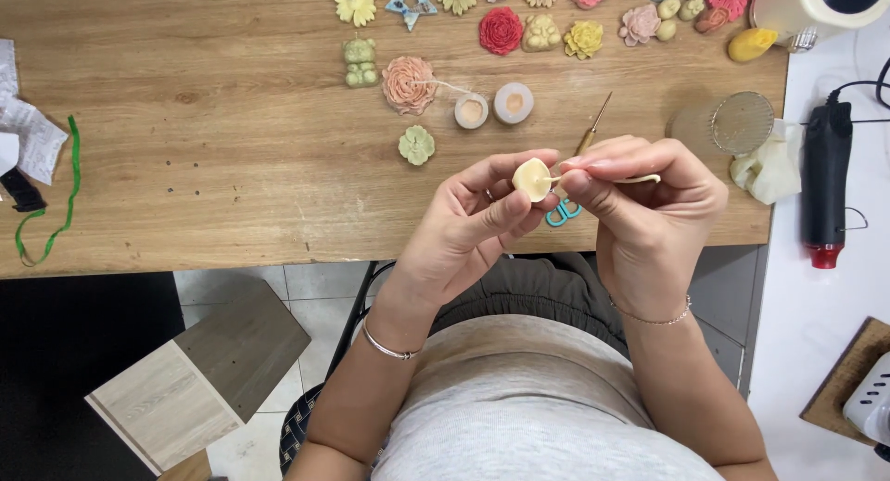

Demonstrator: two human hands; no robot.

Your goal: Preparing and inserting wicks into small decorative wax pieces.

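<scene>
My left hand (468, 226) pinches a small cream-coloured wax piece (531, 179) between thumb and fingers, above the front edge of the wooden table (213, 157). My right hand (644, 212) grips a thin cream wick (638, 179) whose end meets the wax piece. Under my hands lie a wooden-handled awl (593, 126) and small blue scissors (562, 214), mostly hidden. Both wrists wear thin bracelets.
Several flower-shaped wax candles line the table's far edge, with a peach rose candle (408, 83), a green flower (416, 145) and two small round cups (492, 107) nearer. A clear glass (732, 124), a black heat gun (823, 189) and a green ribbon (57, 212) lie at the sides.
</scene>
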